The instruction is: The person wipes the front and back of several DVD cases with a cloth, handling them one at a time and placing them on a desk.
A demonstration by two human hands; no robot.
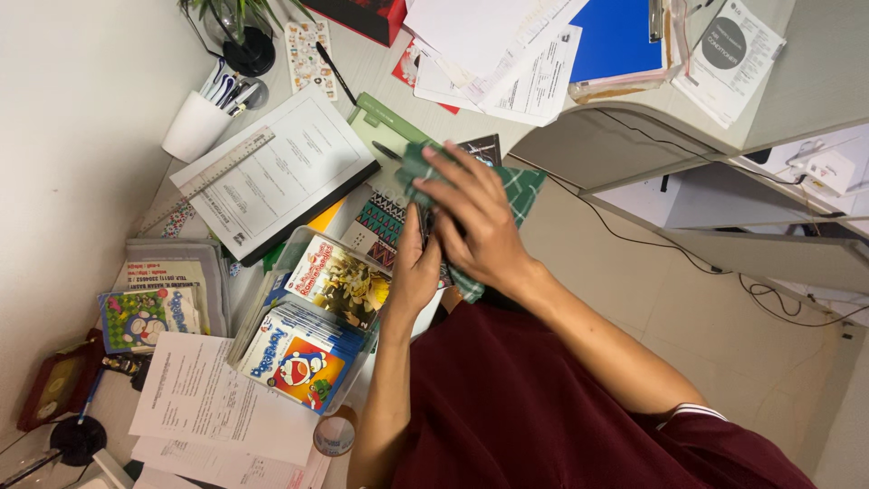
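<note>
My right hand (480, 217) lies spread over a green checked cloth (523, 188) and presses it against a dark flat object (482, 148) held above the desk edge. Just left of it, my left hand (415, 270) grips the lower edge of the same cloth and object from below. The cloth wraps around the object, with one corner (412, 167) sticking out at the top left. Both hands hide most of the object, so its kind is unclear. My maroon sleeve and torso fill the bottom centre.
A clear plastic box (299, 240) of comic books stands left of my hands. Beyond it are a document on a black board (281, 172), a ruler (213, 177), a white pen cup (193, 127), loose papers (217, 398), a tape roll (335, 435) and a blue folder (615, 36). Cables cross the tiled floor (724, 299) at right.
</note>
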